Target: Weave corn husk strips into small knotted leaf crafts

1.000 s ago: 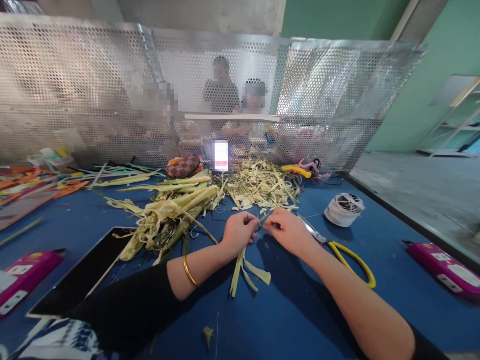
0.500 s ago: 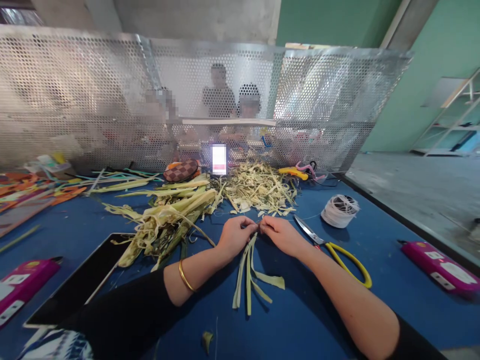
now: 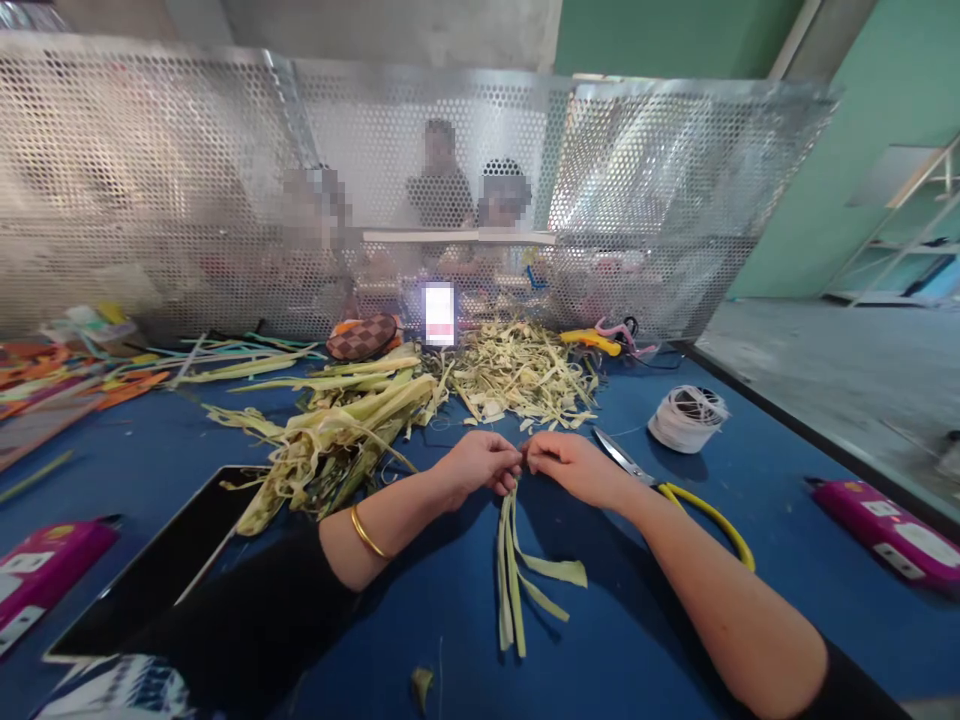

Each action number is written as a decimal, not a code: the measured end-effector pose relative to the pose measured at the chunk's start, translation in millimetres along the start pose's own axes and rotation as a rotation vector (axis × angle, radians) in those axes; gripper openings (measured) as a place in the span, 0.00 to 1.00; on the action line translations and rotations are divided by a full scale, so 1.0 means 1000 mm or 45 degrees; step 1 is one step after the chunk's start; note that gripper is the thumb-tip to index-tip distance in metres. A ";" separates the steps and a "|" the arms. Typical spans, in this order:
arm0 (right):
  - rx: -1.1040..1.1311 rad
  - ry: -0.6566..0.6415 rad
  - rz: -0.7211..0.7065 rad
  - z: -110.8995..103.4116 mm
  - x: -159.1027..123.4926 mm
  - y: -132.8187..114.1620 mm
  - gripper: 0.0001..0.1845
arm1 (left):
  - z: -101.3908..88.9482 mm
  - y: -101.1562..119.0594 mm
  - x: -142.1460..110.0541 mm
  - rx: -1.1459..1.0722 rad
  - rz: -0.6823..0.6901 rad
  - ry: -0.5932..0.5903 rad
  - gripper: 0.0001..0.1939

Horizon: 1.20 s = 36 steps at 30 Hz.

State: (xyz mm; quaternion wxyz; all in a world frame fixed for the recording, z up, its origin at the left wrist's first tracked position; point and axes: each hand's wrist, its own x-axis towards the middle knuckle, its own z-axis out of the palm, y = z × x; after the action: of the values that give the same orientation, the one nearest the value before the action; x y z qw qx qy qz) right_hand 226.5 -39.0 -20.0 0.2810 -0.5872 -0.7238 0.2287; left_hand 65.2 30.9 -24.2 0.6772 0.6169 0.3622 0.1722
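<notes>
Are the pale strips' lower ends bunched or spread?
Spread: below the left hand, the strips fan apart, two curving away to the right.

dim foreground | glare: perforated partition (image 3: pixel 637 170) | soft shadows: blue table (image 3: pixel 420 610) | edges stretched

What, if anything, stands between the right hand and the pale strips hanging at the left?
Nothing visible does: the right hand is close beside the left hand, near the upper end of the pale strips. The scissors lie to its right, outside that gap.
</notes>
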 end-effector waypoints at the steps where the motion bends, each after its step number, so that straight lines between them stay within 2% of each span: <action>1: -0.019 0.026 0.009 0.000 0.000 0.001 0.09 | 0.001 0.000 0.000 0.019 0.000 -0.002 0.06; 6: -0.036 0.237 0.058 0.000 0.002 0.003 0.08 | 0.002 0.003 -0.001 0.068 -0.037 0.009 0.06; 11: 0.011 0.369 -0.085 0.002 0.001 0.000 0.06 | 0.003 0.008 -0.003 0.121 -0.065 -0.005 0.05; 15: 0.013 0.399 -0.141 0.007 0.003 -0.001 0.06 | 0.002 0.008 -0.002 0.132 -0.073 -0.055 0.05; 23: -0.035 0.410 -0.029 0.015 0.008 0.004 0.06 | -0.005 0.005 0.002 0.167 -0.061 -0.201 0.02; 26: -0.060 0.409 -0.012 0.016 0.008 0.004 0.06 | -0.006 0.006 0.001 0.192 -0.069 -0.241 0.05; 30: -0.082 0.405 -0.042 0.017 0.010 0.006 0.06 | -0.002 0.007 0.000 0.237 -0.053 -0.175 0.10; 32: -0.106 0.472 -0.104 0.015 0.010 0.007 0.05 | 0.000 0.008 -0.001 0.234 -0.057 -0.129 0.08; 36: -0.275 0.723 -0.146 0.002 0.004 0.006 0.11 | 0.001 0.009 -0.003 0.204 -0.064 -0.100 0.06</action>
State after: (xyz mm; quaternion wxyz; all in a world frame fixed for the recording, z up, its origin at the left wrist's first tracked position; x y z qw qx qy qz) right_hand 228.9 -33.4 -24.7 0.4203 -0.6122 -0.6686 -0.0390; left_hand 66.0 30.0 -14.4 0.6435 0.6661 0.3633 0.1012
